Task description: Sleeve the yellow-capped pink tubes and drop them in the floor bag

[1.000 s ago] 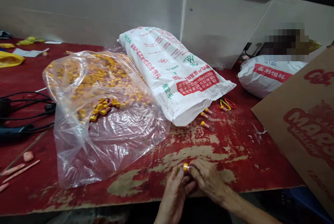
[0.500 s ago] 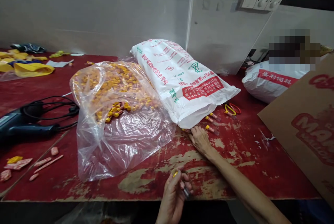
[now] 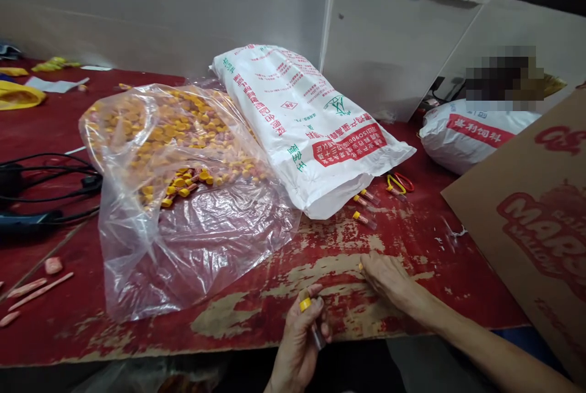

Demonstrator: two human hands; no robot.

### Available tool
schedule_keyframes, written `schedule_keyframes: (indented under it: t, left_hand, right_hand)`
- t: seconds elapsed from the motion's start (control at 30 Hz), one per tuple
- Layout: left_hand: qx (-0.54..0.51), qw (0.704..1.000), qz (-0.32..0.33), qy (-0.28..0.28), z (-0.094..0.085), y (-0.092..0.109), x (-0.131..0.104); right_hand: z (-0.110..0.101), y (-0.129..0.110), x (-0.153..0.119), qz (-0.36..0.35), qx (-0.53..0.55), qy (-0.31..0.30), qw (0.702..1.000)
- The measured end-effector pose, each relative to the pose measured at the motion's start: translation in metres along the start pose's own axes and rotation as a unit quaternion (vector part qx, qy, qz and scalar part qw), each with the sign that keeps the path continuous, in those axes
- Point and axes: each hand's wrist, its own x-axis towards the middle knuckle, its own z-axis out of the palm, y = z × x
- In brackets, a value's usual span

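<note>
My left hand (image 3: 297,335), low in the middle, is closed round a small clear tube (image 3: 317,335) with a yellow cap (image 3: 304,304) sticking up by the thumb. Farther right, over the bare-worn part of the table, my right hand (image 3: 387,277) is pinched shut. A bit of yellow (image 3: 361,266) shows at its fingertips, apparently the cap of another tube, mostly hidden by the fingers. Several yellow-capped tubes lie beyond that hand, among them one capped tube (image 3: 365,220) by the mouth of a white printed sack (image 3: 293,118).
A clear plastic bag (image 3: 196,265) full of yellow-capped tubes (image 3: 183,182) spreads over the red table (image 3: 339,313). Pink pieces (image 3: 54,265) and a black cable (image 3: 50,164) are at left. Scissors (image 3: 400,183), a cardboard box (image 3: 517,198) and another white sack (image 3: 476,137) are at right.
My right hand has drawn back from the sack's mouth toward me and right, with something yellow at its fingertips. The left hand's tube now shows more of its cap. The view has shifted.
</note>
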Motion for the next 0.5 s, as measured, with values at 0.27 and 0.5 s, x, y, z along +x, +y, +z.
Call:
schedule_keyframes:
  t: [0.27,0.5]
  left_hand:
    - [-0.066,0.997,-0.047,0.018,0.012,0.0,0.003]
    - [-0.164,0.986,-0.036,-0.014,0.004,0.003,-0.003]
  right_hand:
    - [-0.007,-0.009,0.01,0.013,0.051,0.012,0.999]
    - [-0.014,-0.092,0.004,-0.072,0.201,0.093,0.972]
